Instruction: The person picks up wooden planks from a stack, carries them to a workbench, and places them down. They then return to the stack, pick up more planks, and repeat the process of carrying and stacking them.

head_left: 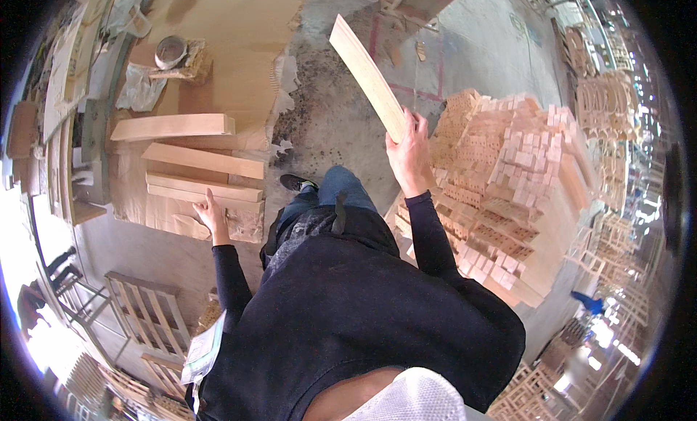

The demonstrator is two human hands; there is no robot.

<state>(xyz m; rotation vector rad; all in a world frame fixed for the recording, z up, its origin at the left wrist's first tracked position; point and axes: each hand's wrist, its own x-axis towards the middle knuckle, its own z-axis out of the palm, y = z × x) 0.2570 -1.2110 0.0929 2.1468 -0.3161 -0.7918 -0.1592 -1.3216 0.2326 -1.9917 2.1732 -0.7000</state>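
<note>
My right hand (pixel 411 154) is closed round the lower end of a pale wooden slat (pixel 369 79), which points up and to the left, held off the floor. On the left, my left hand (pixel 211 216) is at the near edge of a wooden bar (pixel 203 188), with its fingers apart and one stretched over the wood. It grips nothing that I can see. Beyond that bar lies a second wooden piece (pixel 203 160), set at a slight slant. Farther off, a thicker wooden piece (pixel 173 127) rests on the same cardboard-covered table (pixel 239 65).
At my right stands a large stack of wooden pieces (pixel 501 159), some with holes. A round metal bowl (pixel 170 52) sits on a wooden block (pixel 192 65) beside a plastic bag (pixel 141 87). A slatted wooden frame (pixel 149 312) lies at lower left.
</note>
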